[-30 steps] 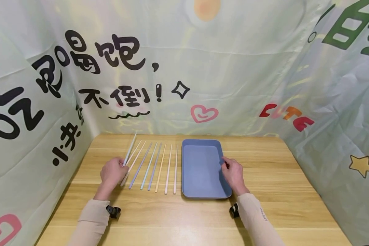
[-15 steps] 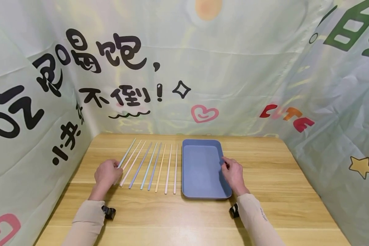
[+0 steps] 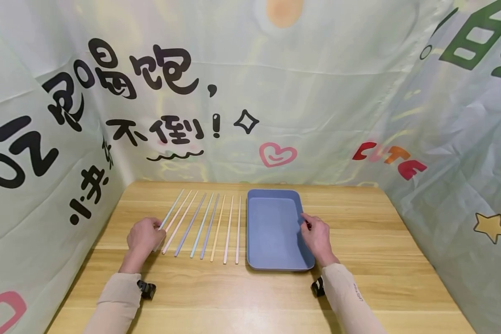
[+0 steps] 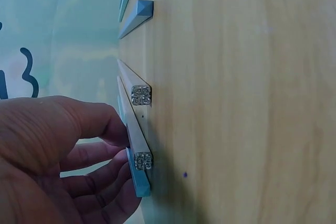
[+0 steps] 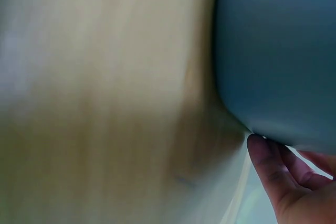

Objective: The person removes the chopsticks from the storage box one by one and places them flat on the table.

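Several pastel chopsticks [image 3: 196, 229] lie fanned out in a row, left of a blue rectangular tray [image 3: 275, 232]. At the row's left end, my left hand [image 3: 144, 236] pinches a light blue chopstick [image 3: 172, 208] near its thick end. In the left wrist view, the thumb and curled fingers [image 4: 100, 182] are around that light blue chopstick [image 4: 139, 182], right beside a pale pink chopstick [image 4: 135, 135] with a patterned end. My right hand [image 3: 317, 236] holds the tray's right rim. The right wrist view has its fingers [image 5: 268, 163] at the edge of the tray [image 5: 278, 56].
The wooden table [image 3: 359, 287] has bare wood in front of the chopsticks and right of the tray. Printed cloth walls [image 3: 317, 106] enclose its back and both sides.
My left hand has moved left and lowered the light blue chopstick, which now lies slanted at the left end of the row. The right hand and tray have stayed put.
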{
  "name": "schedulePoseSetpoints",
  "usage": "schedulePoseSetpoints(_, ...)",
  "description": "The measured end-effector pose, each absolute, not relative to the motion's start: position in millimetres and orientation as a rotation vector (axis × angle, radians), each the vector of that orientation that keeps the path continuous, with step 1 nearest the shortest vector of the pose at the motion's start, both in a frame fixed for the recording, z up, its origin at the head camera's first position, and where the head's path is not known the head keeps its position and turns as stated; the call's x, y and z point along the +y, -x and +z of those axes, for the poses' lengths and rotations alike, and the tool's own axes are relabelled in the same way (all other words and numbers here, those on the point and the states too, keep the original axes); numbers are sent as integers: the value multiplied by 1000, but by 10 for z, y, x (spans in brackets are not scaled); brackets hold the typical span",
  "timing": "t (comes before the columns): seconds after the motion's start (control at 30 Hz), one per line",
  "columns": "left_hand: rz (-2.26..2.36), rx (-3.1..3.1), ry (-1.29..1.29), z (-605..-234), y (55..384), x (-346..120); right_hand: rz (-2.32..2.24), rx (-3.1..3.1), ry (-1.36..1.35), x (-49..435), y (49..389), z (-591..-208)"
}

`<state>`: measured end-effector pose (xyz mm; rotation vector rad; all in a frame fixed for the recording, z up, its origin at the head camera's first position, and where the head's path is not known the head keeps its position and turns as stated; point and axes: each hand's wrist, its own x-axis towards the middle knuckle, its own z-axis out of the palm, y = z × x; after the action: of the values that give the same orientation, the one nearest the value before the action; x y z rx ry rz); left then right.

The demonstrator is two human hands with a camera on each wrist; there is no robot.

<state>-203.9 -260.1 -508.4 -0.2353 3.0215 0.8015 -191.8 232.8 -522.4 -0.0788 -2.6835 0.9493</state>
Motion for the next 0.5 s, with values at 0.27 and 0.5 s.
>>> schedulePoseSetpoints(0.27, 814, 2993, 266, -5054, 2029, -2608, 988, -2701, 76, 2329, 1929, -5193)
schedulePoseSetpoints(0.5, 908, 3075, 175, -4836, 2108, -2403, 934, -2558, 10, 2374, 2009, -4991)
